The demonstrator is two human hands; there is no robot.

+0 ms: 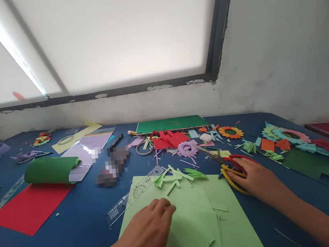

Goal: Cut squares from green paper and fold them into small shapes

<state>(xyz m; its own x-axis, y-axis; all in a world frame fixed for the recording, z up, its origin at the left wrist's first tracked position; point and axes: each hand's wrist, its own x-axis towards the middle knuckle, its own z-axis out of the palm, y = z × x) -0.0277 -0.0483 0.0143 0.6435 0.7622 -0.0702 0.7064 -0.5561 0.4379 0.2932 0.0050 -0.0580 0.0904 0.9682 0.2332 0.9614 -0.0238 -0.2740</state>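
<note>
My right hand point(250, 177) is wrapped round red and yellow handles of a pair of scissors point(216, 157), whose blades point up and left over the table. My left hand point(153, 230) is over the light green paper sheets point(230, 211), holding nothing I can see, its fingers bent and its thumb apart. Thin cut strips lie on these sheets. Light green paper scraps point(177, 173), some folded, lie at the sheets' far edge. A clear ruler point(133, 192) with a protractor cut-out sits slantwise at their left.
Dark green rolled paper point(49, 171) and red paper point(33, 208) lie left on the blue table point(84, 231). Paper scraps, a purple paper ring point(182, 149), an eraser point(205, 138) and a tape roll point(145, 147) spread behind. Dark green paper point(309, 168) lies right. A wall stands behind.
</note>
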